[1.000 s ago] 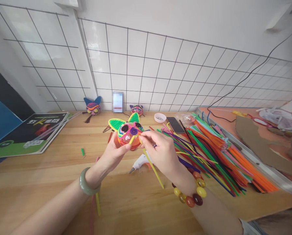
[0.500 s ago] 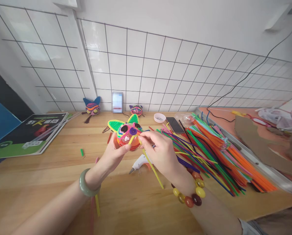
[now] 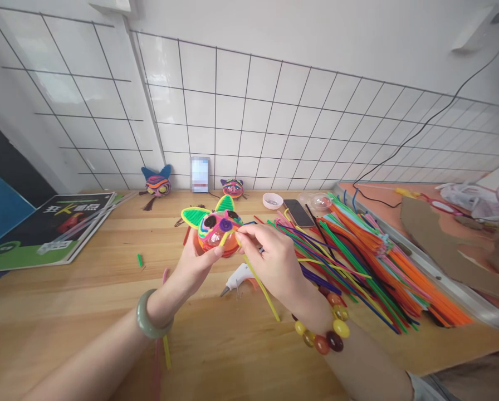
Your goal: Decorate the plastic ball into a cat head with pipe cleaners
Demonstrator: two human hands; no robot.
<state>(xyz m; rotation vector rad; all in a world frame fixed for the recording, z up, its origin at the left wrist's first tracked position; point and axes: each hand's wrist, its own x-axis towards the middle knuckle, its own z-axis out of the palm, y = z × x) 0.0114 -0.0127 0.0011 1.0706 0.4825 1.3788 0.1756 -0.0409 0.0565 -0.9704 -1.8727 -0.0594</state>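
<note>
A colourful pipe-cleaner animal head (image 3: 216, 227) with green ears and dark eyes is held above the wooden table (image 3: 86, 289). My left hand (image 3: 197, 262), with a green bangle on its wrist, grips it from below. My right hand (image 3: 270, 262), wearing a bead bracelet, pinches a yellow pipe cleaner (image 3: 258, 281) against the head's front; the rest of the cleaner trails down toward the table.
A big pile of coloured pipe cleaners (image 3: 370, 256) lies to the right. A white glue gun (image 3: 238, 277) lies under my hands. Two finished heads (image 3: 158, 184) stand by the tiled wall, with a phone (image 3: 298, 213), a small dish (image 3: 273, 200) and a book (image 3: 53, 225).
The animal head has tilted slightly leftward in my left hand. My right hand stays pinched on the yellow pipe cleaner and has shifted a little up and left.
</note>
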